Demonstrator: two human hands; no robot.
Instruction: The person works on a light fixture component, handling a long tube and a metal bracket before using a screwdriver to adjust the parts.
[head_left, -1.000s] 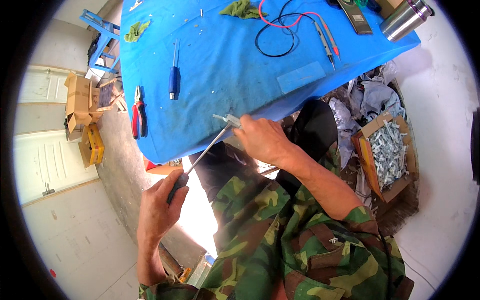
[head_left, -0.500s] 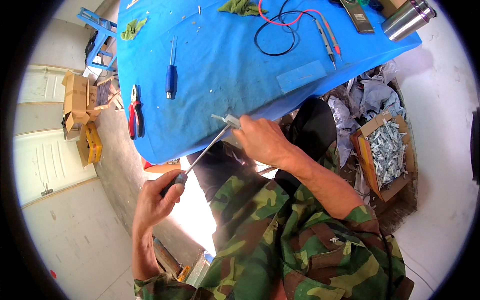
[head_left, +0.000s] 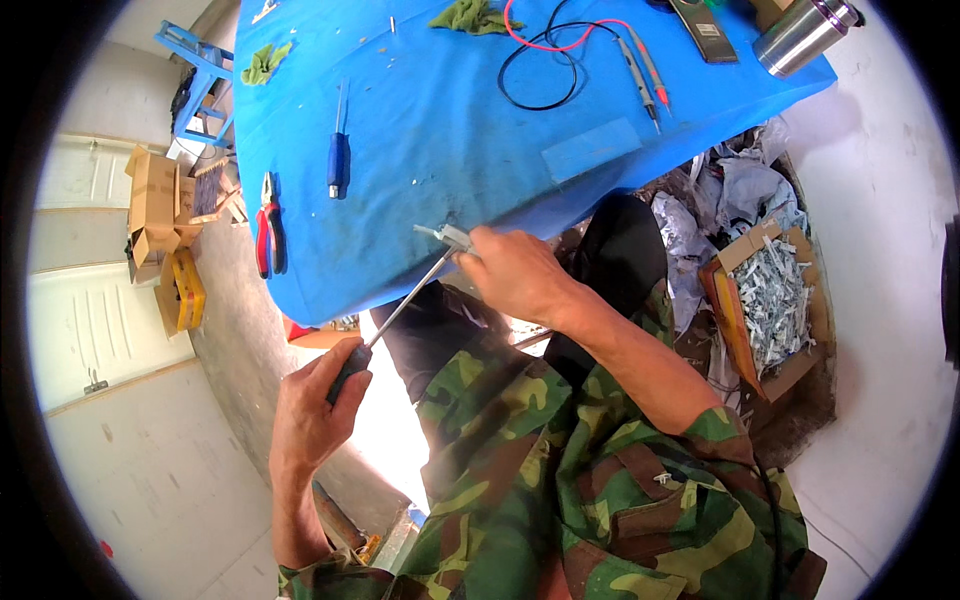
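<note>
— At the tabletop's (head_left: 450, 150) near edge, what's the right hand (head_left: 515, 275) doing?
— Fingers pinched together on a small grey part (head_left: 445, 235), pressing it against that edge.
— And the left hand (head_left: 315, 410)?
— Below the table, fist wrapped tight around a dark-handled screwdriver (head_left: 395, 315); its shaft slants up, tip meeting the part.
— Anything else on the blue cloth?
— Blue screwdriver (head_left: 338, 160) mid-left, red pliers (head_left: 268, 225) at the left edge, probe leads (head_left: 600, 50) near the far edge.

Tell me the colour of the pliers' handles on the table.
Red and black, in the head view: pliers on the blue table.
</note>
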